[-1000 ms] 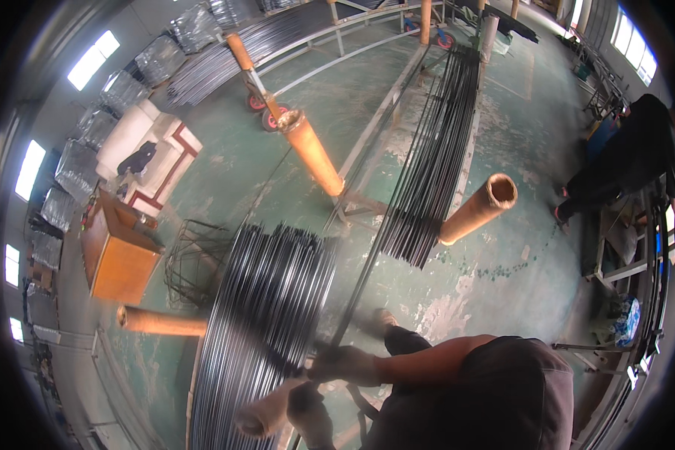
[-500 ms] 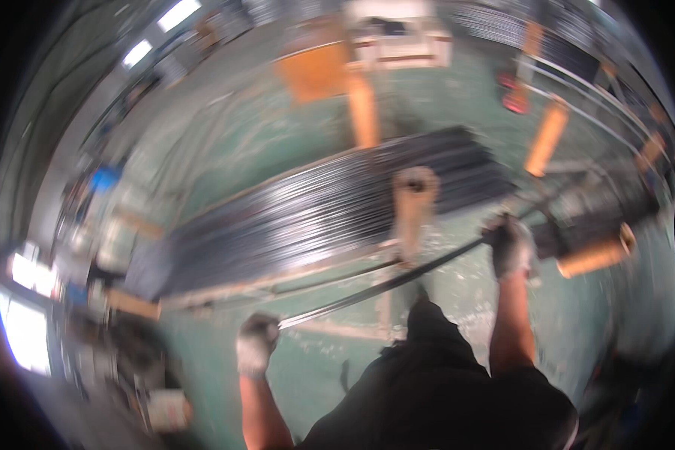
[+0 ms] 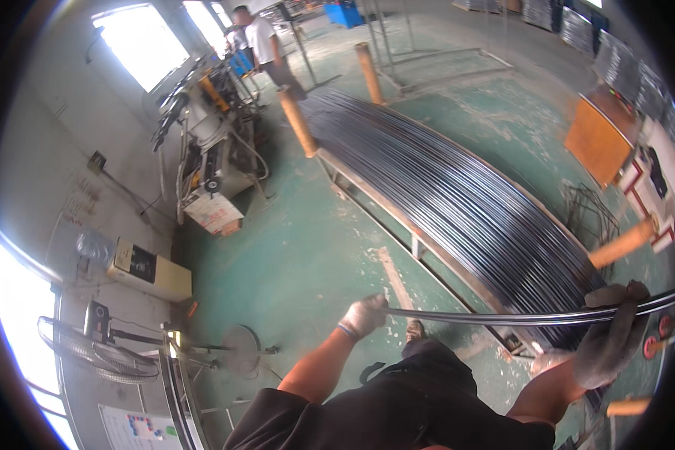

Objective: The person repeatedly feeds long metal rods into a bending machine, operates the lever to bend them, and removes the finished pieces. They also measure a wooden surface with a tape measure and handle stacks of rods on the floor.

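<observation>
My left hand (image 3: 364, 316), in a pale work glove, is closed round one end of a few thin, dark, shiny metal tubes (image 3: 495, 319). I cannot tell exactly how many there are. Farther along the same tubes, my right hand (image 3: 611, 345), in a greyish glove, grips them near the right edge, and their far end runs out of view. The held tubes cross in front of me, over the near end of a long layer of similar tubes (image 3: 442, 187) lying side by side on a low metal rack (image 3: 405, 221).
Orange-brown posts (image 3: 298, 121) rise at the rack's sides. Left stand a machine (image 3: 210, 127), a water dispenser (image 3: 150, 270) and a fan (image 3: 97, 349). Another person (image 3: 262, 45) stands beyond the rack's far end. At right is an orange-brown cabinet (image 3: 600, 135).
My view has swung left, so the rack now stretches away ahead and to the right. Both hands still grip the tubes.
</observation>
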A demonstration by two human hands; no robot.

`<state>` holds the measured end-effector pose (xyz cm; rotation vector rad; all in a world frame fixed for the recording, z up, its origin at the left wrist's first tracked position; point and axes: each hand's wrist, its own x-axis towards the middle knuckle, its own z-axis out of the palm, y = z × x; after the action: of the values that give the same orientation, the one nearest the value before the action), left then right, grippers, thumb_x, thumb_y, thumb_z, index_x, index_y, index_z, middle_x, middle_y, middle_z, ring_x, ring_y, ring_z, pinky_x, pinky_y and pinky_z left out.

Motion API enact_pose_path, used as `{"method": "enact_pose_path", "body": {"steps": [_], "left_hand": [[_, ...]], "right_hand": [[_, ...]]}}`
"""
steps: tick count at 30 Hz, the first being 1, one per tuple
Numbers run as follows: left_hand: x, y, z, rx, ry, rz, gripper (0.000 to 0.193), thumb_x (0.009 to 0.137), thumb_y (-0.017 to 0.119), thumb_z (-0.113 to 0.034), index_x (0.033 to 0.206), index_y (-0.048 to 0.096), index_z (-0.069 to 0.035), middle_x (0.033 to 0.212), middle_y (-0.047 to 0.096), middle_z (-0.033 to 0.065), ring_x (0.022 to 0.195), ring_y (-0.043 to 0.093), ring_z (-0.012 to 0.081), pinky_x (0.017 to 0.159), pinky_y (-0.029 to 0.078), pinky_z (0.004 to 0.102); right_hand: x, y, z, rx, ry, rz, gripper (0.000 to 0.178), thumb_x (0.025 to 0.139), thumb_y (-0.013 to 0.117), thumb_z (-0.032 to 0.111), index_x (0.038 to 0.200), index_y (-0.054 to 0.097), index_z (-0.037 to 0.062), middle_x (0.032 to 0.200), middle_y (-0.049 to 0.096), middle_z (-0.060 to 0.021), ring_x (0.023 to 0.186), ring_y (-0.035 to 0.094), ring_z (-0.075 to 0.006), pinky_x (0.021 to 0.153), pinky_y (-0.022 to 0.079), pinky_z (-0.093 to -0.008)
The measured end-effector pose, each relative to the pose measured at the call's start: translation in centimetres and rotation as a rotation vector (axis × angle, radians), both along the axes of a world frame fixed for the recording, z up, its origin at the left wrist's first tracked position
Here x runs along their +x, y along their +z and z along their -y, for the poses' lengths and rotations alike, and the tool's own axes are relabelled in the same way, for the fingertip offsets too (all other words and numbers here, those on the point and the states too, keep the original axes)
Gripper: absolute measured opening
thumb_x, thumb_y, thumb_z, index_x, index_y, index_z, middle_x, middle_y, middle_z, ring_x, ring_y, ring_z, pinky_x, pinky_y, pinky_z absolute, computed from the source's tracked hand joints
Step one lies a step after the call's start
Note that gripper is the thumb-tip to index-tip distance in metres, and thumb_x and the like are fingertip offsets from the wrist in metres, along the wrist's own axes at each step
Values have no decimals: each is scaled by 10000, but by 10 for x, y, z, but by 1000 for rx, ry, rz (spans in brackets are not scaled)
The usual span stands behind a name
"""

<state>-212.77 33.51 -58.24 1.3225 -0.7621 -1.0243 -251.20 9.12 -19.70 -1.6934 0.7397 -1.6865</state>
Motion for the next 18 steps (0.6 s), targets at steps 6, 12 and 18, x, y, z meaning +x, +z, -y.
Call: {"method": "enact_pose_path", "body": {"steps": [6, 12, 18], "left_hand": [[63, -67, -82, 82, 355, -223, 256, 1141, 643, -337, 982, 610, -139, 823, 511, -6, 676, 466, 156, 597, 370, 320], [142, -135, -160, 404, 849, -179, 180, 1109, 631, -286, 1145, 728, -138, 1107, 647, 37, 1053, 553, 230, 864, 459, 354], [245, -187, -237, 513, 1096, -75, 337, 1078, 620, -235, 1307, 846, -137, 1390, 783, 79, 1430, 640, 304, 1131, 547, 388]], "right_hand": [[268, 76, 16, -300, 563, -100, 331, 1142, 480, 183, 960, 685, -3, 837, 682, -111, 756, 644, -216, 686, 526, -354], [518, 55, -3, 7, 1207, -108, 183, 1165, 651, 201, 1140, 645, 20, 861, 769, -64, 776, 754, -164, 736, 616, -339], [763, 25, -71, 186, 1413, -419, 282, 1188, 611, 299, 1131, 631, 24, 863, 784, -85, 789, 765, -190, 735, 597, -372]]}}
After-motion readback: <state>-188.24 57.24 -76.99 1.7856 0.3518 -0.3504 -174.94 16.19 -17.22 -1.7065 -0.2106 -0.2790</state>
